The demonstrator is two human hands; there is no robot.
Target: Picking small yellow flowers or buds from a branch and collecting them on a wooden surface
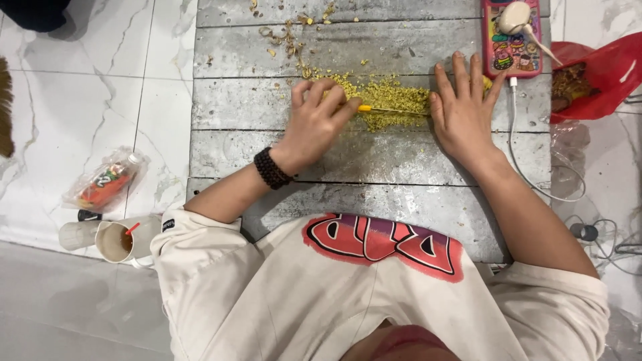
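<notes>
Left hand [314, 120] pinched shut on thin yellow-handled tool [374, 109], tip buried in loose yellow-green crumbly heap [391, 100]; right hand [461, 110] at 3 o'clock of heap, flat, fingers spread, on grey plank board [401, 154]

We assess this as a home floor used as an informal work spot. We note glossy white marble-pattern floor tiles [80, 100], a low grey plank board [374, 160] strewn with yellow-green plant scraps [388, 99], a charging phone [511, 40], a drink cup [120, 241], and a red plastic bag [602, 77].
</notes>
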